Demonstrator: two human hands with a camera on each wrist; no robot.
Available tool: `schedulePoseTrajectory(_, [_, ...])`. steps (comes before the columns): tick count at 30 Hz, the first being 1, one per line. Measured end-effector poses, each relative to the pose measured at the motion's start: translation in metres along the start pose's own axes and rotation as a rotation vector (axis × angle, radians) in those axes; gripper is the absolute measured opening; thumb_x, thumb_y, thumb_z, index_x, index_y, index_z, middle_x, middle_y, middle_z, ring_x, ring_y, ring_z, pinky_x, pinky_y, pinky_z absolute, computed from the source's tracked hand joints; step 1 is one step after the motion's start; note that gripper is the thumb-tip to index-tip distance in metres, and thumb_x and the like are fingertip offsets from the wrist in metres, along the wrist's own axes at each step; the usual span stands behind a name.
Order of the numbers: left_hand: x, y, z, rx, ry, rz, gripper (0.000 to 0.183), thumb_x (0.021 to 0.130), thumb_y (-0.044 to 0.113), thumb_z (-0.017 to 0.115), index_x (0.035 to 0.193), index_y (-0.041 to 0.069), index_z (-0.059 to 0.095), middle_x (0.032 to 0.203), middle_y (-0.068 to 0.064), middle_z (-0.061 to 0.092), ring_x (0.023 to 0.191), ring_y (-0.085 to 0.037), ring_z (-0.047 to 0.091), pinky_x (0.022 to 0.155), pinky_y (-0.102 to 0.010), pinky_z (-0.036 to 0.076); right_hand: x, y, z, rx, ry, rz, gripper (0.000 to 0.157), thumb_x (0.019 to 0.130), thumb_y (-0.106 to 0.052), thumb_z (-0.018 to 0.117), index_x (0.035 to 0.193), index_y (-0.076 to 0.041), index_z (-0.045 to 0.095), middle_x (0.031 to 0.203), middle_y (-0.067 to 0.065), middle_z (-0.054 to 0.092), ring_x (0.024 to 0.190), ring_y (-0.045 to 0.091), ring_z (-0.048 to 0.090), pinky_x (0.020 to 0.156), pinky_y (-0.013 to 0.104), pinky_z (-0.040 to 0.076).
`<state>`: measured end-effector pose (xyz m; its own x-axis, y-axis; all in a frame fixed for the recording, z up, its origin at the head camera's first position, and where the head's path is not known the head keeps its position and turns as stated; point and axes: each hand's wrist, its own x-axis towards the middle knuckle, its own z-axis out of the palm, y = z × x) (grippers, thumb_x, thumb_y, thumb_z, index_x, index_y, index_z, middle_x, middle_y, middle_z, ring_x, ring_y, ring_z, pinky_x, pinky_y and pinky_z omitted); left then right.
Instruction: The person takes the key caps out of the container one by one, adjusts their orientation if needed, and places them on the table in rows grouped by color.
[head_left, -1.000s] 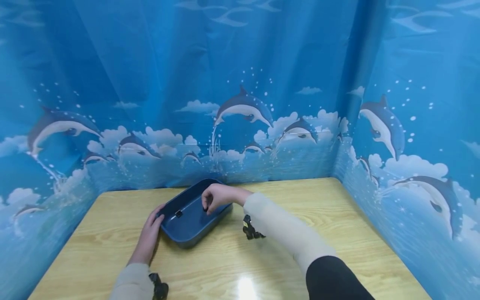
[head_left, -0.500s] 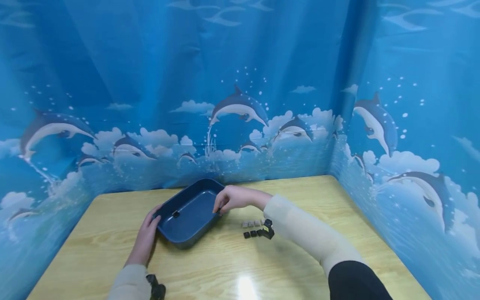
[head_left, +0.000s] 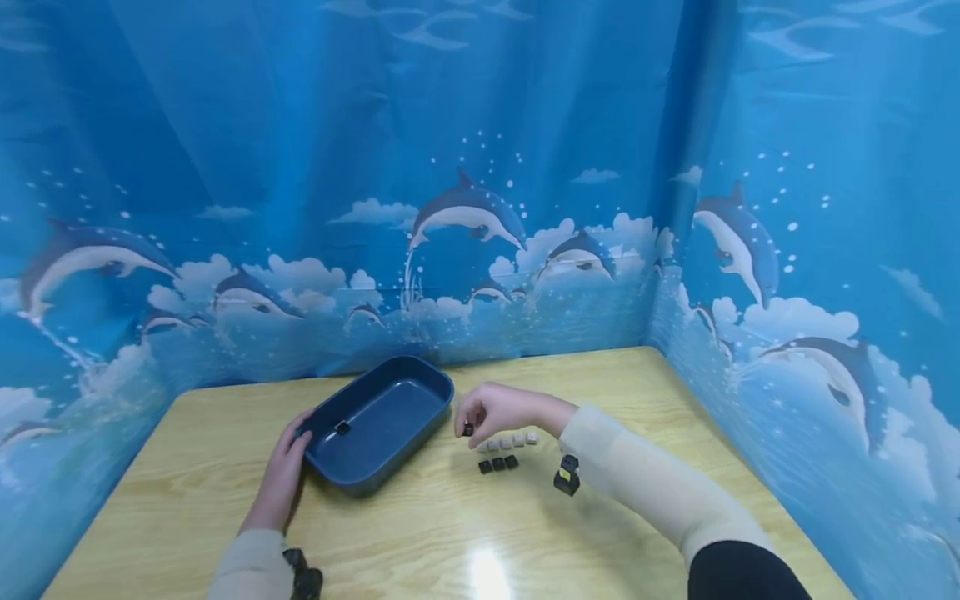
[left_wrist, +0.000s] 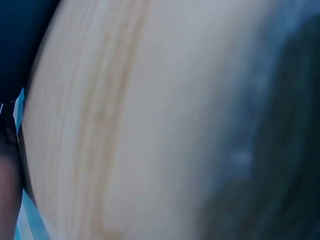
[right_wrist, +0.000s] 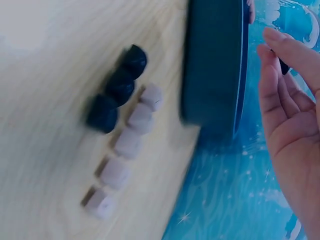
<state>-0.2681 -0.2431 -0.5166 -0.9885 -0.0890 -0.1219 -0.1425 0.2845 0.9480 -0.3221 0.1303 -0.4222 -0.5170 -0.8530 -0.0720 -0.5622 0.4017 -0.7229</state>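
Note:
My left hand (head_left: 283,454) grips the near left rim of a dark blue rectangular basin (head_left: 360,483), with the thumb over the edge. One small black keycap (head_left: 342,427) lies inside the basin toward its left wall. Just right of the basin, my right hand (head_left: 501,408) pinches another black keycap (head_left: 468,429) between thumb and fingertips, above the table. Below that hand is a row of several pale keycaps (right_wrist: 128,143), and nearer to me a row of three black keycaps (right_wrist: 120,86). The left wrist view shows mostly blurred table.
The wood-grain table (head_left: 405,542) reaches back to a blue dolphin-print curtain (head_left: 352,167), which also encloses the sides. The basin stands close to the back edge. Both wrists carry small black cameras.
My right hand has moved right, from over the basin to above the table beside it, still pinching a black keycap. The keycap rows have come into view. My left hand stays on the rim.

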Motion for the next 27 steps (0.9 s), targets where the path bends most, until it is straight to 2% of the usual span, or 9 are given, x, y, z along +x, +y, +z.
schedulePoseTrajectory(7, [-0.002, 0.002, -0.002, 0.008, -0.004, 0.008, 0.061, 0.103, 0.053, 0.03, 0.157, 0.026, 0.021, 0.163, -0.003, 0.009, 0.148, -0.031, 0.0, 0.115, -0.061, 0.003, -0.024, 0.01, 0.003, 0.021, 0.038, 0.014, 0.012, 0.082, -0.002, 0.077, 0.094, -0.003, 0.076, 0.091, -0.003, 0.062, 0.074, 0.011, 0.058, 0.067, 0.026, 0.054])
schedulePoseTrajectory(13, [-0.002, 0.002, -0.003, -0.008, -0.02, 0.016, 0.061, 0.103, 0.052, 0.031, 0.157, 0.025, 0.02, 0.163, -0.003, 0.008, 0.148, -0.03, -0.001, 0.116, -0.059, 0.003, -0.044, 0.022, 0.007, 0.058, 0.073, 0.052, 0.021, 0.079, -0.003, 0.079, 0.1, -0.006, 0.077, 0.09, -0.004, 0.065, 0.073, 0.012, 0.06, 0.065, 0.027, 0.055])
schedulePoseTrajectory(19, [-0.003, 0.003, -0.004, 0.001, -0.015, 0.012, 0.061, 0.103, 0.053, 0.03, 0.157, 0.026, 0.02, 0.163, -0.003, 0.008, 0.148, -0.031, -0.001, 0.115, -0.061, 0.002, -0.058, 0.031, 0.01, 0.089, 0.108, 0.115, 0.029, 0.077, -0.003, 0.081, 0.106, -0.003, 0.074, 0.088, -0.005, 0.068, 0.076, 0.012, 0.062, 0.068, 0.028, 0.055])
schedulePoseTrajectory(27, [-0.004, 0.006, -0.002, -0.001, -0.031, 0.016, 0.063, 0.103, 0.054, 0.029, 0.157, 0.024, 0.018, 0.163, -0.003, 0.008, 0.148, -0.031, -0.001, 0.114, -0.062, 0.001, -0.077, 0.052, 0.019, 0.135, 0.191, 0.136, 0.029, 0.075, -0.002, 0.081, 0.102, 0.001, 0.074, 0.09, -0.003, 0.066, 0.077, 0.011, 0.062, 0.07, 0.028, 0.056])
